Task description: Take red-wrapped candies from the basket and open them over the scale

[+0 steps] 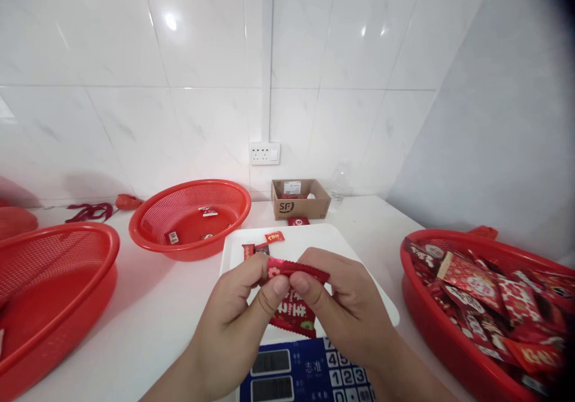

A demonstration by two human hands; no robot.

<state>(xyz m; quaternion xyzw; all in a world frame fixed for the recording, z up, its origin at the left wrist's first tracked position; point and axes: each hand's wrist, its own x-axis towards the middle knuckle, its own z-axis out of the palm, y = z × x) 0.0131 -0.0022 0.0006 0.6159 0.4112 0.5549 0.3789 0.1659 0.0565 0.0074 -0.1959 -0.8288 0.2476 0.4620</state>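
Over the scale, my left hand (242, 321) and my right hand (345, 312) are both closed on a red snack packet (281, 267), thumbs almost meeting at its middle. Just beneath the thumbs shows a red wrapper with white characters (294, 315); whether it is part of the held packet or a separate one, I cannot tell. Behind my hands, the white tray (330, 240) of the scale carries a few small red packets (275, 236), partly hidden by my left hand. The scale's blue keypad panel (309, 366) with two displays lies under my wrists.
On the right, a red basket (415, 294) is heaped with packets. A red perforated basket (146, 234) at back left holds several small packets; another red basket (96, 282) stands near left. A cardboard box (300, 210) sits by the wall, below a socket (265, 153).
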